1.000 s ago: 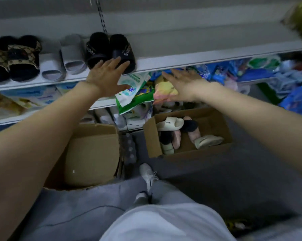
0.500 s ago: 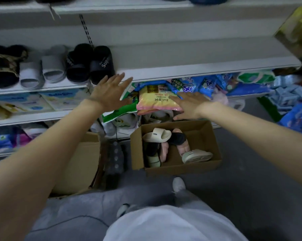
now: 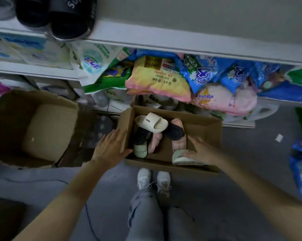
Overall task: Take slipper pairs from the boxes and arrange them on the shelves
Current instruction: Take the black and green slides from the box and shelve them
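1. Arms: the left forearm and right forearm are both bare, right to the edge of the shot.
2. Hands: the left hand and right hand are just plain bare hands too.
3. Jeans: pale, washed-out blue-grey denim with a pretty loose, baggy cut. The outer side of the left leg has what looks like a frayed rip with a ragged edge, though it's kinda dim down there.
4. Sneakers: white and a bit chunky. The white laces flop loosely over the front, and the jean hems sit on top of them.
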`<state>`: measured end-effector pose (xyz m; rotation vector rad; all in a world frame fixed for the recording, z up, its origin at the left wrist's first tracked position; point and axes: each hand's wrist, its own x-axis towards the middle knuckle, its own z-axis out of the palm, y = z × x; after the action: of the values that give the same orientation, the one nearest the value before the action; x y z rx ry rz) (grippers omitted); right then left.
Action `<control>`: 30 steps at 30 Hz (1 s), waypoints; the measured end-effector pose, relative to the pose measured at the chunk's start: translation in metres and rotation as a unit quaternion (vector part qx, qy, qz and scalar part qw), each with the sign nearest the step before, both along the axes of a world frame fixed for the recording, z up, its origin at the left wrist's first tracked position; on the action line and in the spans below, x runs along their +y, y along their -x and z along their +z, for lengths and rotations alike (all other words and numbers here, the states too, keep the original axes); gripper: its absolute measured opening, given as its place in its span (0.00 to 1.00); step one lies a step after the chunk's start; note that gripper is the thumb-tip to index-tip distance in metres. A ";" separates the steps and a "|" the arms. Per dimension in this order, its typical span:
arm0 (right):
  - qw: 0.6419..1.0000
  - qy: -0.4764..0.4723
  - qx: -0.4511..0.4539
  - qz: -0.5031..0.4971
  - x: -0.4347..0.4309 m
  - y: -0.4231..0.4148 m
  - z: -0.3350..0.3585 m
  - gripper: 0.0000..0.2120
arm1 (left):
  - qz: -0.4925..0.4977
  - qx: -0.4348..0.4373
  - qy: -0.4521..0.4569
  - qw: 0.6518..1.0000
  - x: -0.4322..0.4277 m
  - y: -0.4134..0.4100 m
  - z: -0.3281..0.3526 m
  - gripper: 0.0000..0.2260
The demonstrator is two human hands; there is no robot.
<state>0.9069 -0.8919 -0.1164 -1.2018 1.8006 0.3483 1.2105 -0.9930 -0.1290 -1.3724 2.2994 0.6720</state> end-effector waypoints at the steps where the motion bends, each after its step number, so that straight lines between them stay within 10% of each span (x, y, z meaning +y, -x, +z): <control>1: 1.000 -0.004 -0.009 -0.018 0.000 0.001 -0.021 0.41 | 0.011 -0.003 -0.010 1.000 0.002 0.000 -0.017 0.37; 17: 0.920 0.096 -0.062 -0.375 -0.023 0.029 -0.286 0.34 | 0.288 0.115 -0.148 0.939 0.008 0.055 -0.272 0.34; 26: 0.819 0.152 -0.134 -0.537 -0.031 0.028 -0.351 0.22 | 0.571 0.204 -0.176 0.775 0.010 0.073 -0.346 0.40; 30: 0.801 0.215 -0.112 -0.547 -0.032 0.026 -0.360 0.14 | 0.676 0.284 -0.216 0.645 0.000 0.079 -0.353 0.30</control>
<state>0.8810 -0.9238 -0.4760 -0.2628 2.0830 -0.8732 1.1311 -0.9934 -0.4821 -2.6758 0.7025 2.1049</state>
